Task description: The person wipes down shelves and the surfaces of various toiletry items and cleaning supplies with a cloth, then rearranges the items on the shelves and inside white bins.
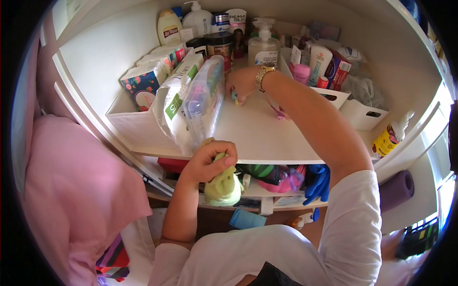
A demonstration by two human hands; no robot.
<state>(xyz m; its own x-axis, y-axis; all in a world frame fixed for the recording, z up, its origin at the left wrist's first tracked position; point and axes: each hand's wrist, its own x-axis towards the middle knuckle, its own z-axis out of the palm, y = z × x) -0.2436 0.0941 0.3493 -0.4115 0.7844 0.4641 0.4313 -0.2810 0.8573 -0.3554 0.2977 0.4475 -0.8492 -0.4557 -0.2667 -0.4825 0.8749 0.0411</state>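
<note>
My left hand (210,159) is closed around a bunched light-green cloth (223,188), which hangs down in front of the shelf edge. My right hand (243,85), with a gold watch on its wrist, reaches over the shelf (257,138). Its fingers are curled on a small teal and yellow item (234,97) whose kind I cannot make out. Just left of that hand stands a clear plastic case (205,97) with colourful contents. A small pink item (279,113) lies on the shelf beneath my right forearm.
On the left, a white bin (129,126) holds tissue packs and a white-green wipes pack (175,100). Pump bottles (264,47) and jars stand behind. White bins (365,114) with tubes and boxes are at right, near a yellow bottle (387,139). Pink cloth (81,176) hangs left.
</note>
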